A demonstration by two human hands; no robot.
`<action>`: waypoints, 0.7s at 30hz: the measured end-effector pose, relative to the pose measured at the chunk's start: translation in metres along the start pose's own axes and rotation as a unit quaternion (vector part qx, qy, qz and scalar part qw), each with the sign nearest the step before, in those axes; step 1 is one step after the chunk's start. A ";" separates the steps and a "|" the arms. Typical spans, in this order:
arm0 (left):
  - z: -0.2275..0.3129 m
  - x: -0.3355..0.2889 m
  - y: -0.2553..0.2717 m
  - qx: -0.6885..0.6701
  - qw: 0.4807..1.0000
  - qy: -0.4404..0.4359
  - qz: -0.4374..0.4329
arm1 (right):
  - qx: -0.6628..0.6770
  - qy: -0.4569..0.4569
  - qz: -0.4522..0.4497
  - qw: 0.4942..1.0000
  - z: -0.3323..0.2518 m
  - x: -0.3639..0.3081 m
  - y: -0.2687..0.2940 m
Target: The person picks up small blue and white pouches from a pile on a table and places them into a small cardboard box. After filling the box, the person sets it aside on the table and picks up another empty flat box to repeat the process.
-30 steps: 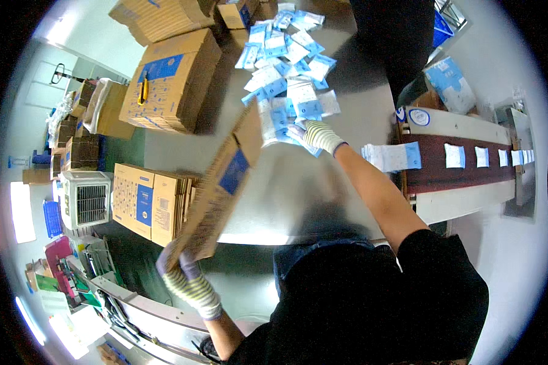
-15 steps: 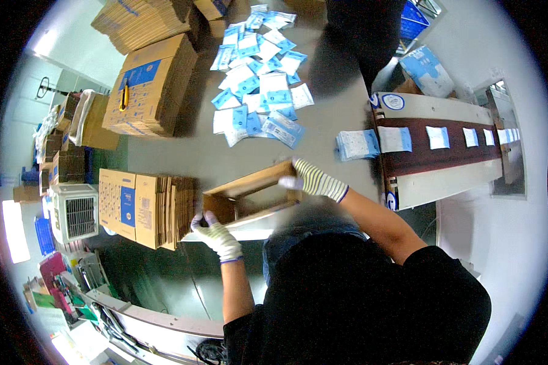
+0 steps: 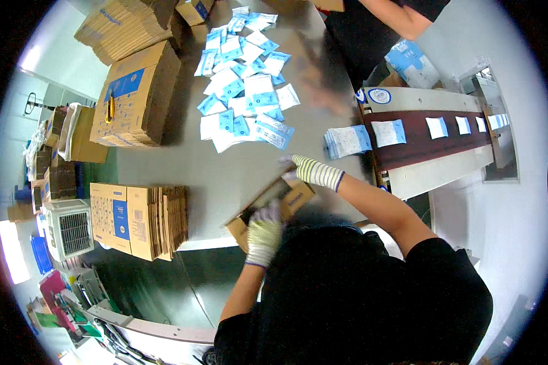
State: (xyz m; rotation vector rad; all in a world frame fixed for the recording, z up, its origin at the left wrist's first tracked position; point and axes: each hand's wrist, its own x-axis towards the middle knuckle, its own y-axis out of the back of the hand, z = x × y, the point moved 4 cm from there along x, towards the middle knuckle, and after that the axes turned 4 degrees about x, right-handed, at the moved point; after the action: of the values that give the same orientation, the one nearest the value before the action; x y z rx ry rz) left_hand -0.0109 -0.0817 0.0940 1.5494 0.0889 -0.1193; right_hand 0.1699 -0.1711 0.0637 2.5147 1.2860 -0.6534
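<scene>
A brown cardboard box (image 3: 297,196), formed into a tilted frame, is at the table's near edge, close to my body. My right hand (image 3: 313,171), in a striped knit glove, grips its far right edge. My left hand (image 3: 264,236), gloved as well and smeared by motion, lies over its near left side with the fingers on the cardboard. Beyond the box spreads a loose pile of white and light-blue packets (image 3: 237,82). A neat stack of such packets (image 3: 347,141) sits at the conveyor's end, beyond my right hand.
Single packets ride the dark conveyor belt (image 3: 417,152) at the right. Flattened cartons (image 3: 137,222) stand at the table's left, with more cartons (image 3: 134,94) behind, bearing a yellow cutter (image 3: 109,108). A co-worker's arm (image 3: 396,15) and a blurred hand (image 3: 323,91) are across the table (image 3: 158,164).
The box has turned and tilted, showing its printed outer side. My left hand has moved right, from its left corner onto its near side. A co-worker's arm has come into view.
</scene>
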 end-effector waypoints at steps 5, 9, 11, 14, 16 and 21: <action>-0.057 0.035 0.071 -0.806 0.520 0.207 0.193 | -0.131 0.083 0.119 0.981 -0.070 -0.038 0.025; -0.078 -0.041 -0.077 -0.369 0.904 0.170 0.131 | -0.490 0.209 -0.010 0.846 -0.114 -0.048 -0.039; -0.094 -0.104 -0.128 -0.609 0.717 0.338 -0.027 | -0.576 0.244 -0.099 0.774 -0.074 -0.050 -0.061; -0.111 -0.077 0.057 -0.330 0.906 0.229 0.135 | -0.575 0.323 -0.142 0.738 -0.037 -0.035 -0.066; -0.089 -0.059 0.092 0.007 0.998 -0.064 0.023 | -0.605 0.321 -0.219 0.695 -0.054 -0.019 -0.084; -0.092 -0.049 0.013 0.094 0.923 -0.264 -0.264 | -0.413 0.511 -0.238 0.715 -0.096 -0.005 -0.049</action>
State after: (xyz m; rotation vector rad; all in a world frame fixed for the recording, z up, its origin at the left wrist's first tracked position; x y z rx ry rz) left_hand -0.0562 0.0112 0.1111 1.5998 0.0663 -0.9934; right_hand 0.1540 -0.1069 0.1494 1.6385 1.9224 1.2360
